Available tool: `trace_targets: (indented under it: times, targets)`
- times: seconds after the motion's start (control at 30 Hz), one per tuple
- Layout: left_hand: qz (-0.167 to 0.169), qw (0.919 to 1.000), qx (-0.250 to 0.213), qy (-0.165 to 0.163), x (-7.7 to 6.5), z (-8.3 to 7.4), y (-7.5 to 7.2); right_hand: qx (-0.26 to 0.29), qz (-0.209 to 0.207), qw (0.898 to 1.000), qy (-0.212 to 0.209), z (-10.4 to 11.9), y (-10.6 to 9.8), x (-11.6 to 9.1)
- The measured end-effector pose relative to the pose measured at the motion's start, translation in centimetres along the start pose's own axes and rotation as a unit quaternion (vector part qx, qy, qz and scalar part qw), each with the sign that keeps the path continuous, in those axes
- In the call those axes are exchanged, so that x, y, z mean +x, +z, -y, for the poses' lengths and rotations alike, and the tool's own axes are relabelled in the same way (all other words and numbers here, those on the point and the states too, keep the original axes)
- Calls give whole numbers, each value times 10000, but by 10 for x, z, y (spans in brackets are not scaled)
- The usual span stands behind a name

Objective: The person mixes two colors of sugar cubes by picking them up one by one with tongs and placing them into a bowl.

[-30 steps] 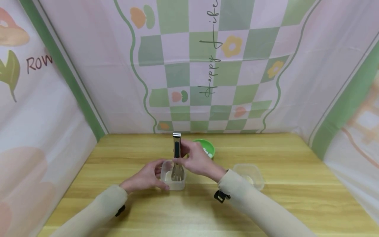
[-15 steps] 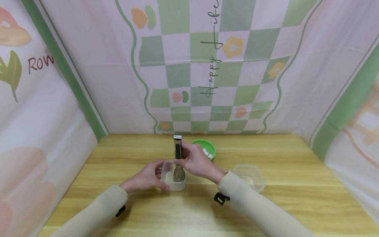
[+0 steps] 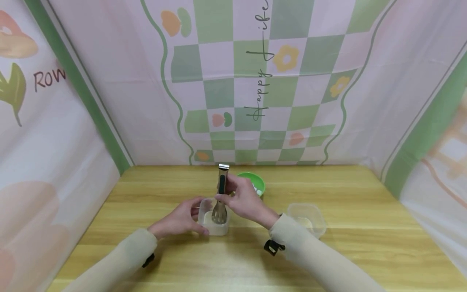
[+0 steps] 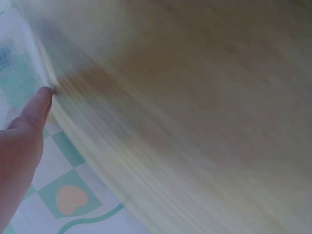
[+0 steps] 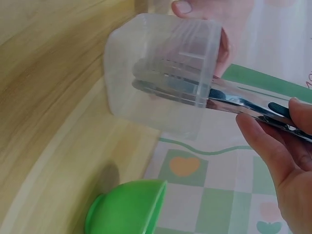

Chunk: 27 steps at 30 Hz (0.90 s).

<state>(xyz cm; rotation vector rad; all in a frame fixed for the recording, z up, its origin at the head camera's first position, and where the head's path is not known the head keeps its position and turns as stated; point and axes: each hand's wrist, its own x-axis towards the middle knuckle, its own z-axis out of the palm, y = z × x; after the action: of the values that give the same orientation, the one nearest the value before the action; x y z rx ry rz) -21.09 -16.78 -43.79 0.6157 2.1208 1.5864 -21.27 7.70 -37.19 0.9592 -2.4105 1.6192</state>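
My right hand [image 3: 246,198] grips a pair of metal tongs [image 3: 222,186] with dark inlays on the handle. The tongs point down into a clear plastic container [image 3: 217,230], their slotted heads inside its walls. In the right wrist view the tongs' two arms [image 5: 170,84] lie close together within the container. Around the container's left side, the thumb and fingers of my left hand [image 3: 180,219] hold it on the table. Just behind my right hand stands a green bowl [image 3: 255,178] with several small white pieces [image 3: 258,191], partly hidden by that hand.
A second clear plastic container [image 3: 317,219] sits to the right, partly covered by my right sleeve [image 3: 303,239]. The wooden table [image 3: 233,263] ends at a patterned cloth [image 3: 248,138] at the back, and more cloth hangs on both sides.
The top of the tongs has tipped a little to the right, while their heads stay inside the container. The left hand and both containers keep their places.
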Motion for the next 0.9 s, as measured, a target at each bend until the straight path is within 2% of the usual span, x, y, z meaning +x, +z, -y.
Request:
trace_targets:
  times: [0.27,0.43,0.7,0.9]
  targets:
    - [-38,10000,1,21,2,2,0,-59,-428,9990,-125,11,-8,0]
    - [-36,10000,45,15,2,2,-1,168,-753,9967,-242,14,-14,-1]
    - [-33,10000,71,-56,1,0,0,180,-1278,9902,-533,21,-34,-3]
    - [-83,9999,110,-90,0,-2,1,279,-1440,9866,-716,29,-50,-2]
